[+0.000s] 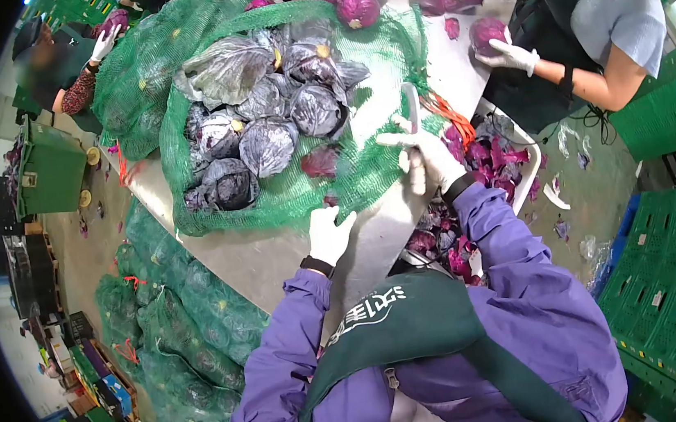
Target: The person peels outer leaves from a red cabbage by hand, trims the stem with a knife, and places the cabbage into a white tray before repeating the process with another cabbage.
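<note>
A green net bag (383,165) lies spread open on the metal table, with several dark purple-leaved cabbages (268,146) inside. My left hand (331,236), in a white glove, is at the bag's near edge, its thumb and fingers apart. My right hand (430,160), also gloved, is beside the right edge of the net. It grips a pale, curved knife (411,106) that points away from me, with the index finger stretched to the left. A smaller reddish cabbage (321,162) shows in the net between my hands.
Peeled red cabbages (358,9) sit at the table's far side. A bin of purple leaves (497,153) is to the right. A co-worker (582,20) holds a cabbage there; another person is far left. Filled net bags (177,327) lie on the floor; green crates (671,283) stand right.
</note>
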A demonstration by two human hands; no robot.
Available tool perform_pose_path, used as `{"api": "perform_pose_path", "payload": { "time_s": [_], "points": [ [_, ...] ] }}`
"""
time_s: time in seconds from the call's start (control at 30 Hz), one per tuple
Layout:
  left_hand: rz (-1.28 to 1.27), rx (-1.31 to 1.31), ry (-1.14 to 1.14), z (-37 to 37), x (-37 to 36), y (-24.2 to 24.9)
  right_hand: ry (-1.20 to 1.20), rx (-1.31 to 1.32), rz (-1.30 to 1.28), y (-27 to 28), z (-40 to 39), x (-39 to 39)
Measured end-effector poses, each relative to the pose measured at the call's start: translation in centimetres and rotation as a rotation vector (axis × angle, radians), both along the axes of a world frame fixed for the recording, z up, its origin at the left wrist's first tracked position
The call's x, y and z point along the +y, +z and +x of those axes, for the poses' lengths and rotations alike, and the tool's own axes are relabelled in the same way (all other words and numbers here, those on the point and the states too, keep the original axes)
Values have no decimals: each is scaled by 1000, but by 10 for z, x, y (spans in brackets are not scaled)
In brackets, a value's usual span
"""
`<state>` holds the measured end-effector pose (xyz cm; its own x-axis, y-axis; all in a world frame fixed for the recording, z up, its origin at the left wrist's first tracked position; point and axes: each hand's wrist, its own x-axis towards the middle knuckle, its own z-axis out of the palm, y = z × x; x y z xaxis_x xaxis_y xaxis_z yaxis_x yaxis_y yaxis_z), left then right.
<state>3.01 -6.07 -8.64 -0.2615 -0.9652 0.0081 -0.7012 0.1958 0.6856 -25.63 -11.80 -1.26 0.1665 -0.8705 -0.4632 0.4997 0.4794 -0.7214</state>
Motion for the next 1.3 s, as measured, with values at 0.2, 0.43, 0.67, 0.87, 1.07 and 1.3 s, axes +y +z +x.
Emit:
{"api": "perform_pose_path", "payload": {
  "time_s": [0.2,0.43,0.67,0.87,1.07,1.3],
  "points": [
    [-41,-247,-181,5,63,46,251,310,-349,28,83,67],
    [-91,-266,-255,19,107,65,333,604,-663,28,149,73],
    [-218,-35,11,12,114,96,-14,596,-336,41,131,91],
    [765,1222,265,9,111,79,406,337,-427,67,169,107],
    [557,1013,569,27,106,87,55,1358,-886,-5,116,62],
    [515,926,625,41,101,76,86,1697,-599,-67,27,94]
  ]
}}
